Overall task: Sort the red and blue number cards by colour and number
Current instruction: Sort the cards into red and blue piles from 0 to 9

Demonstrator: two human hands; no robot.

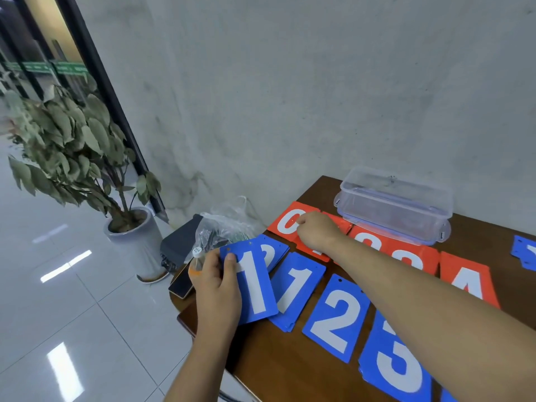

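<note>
My left hand [217, 281] grips a small stack of blue cards [252, 285] above the table's left edge; the top one shows a 1 and another digit peeks out behind it. My right hand [314, 230] reaches across to the red 0 card [285, 219] at the far left of the red row, fingers curled on its top. Blue cards 1 [298, 288], 2 [336, 317] and 3 [397, 364] lie in a near row. Behind my forearm, the red row continues up to a red 4 [470, 281].
A clear plastic box [394, 204] stands at the back of the brown table [278, 364]. More blue cards [525, 252] lie at the right edge. A plastic bag [223, 227], a phone [181, 282] and a potted plant [87, 158] sit left of the table.
</note>
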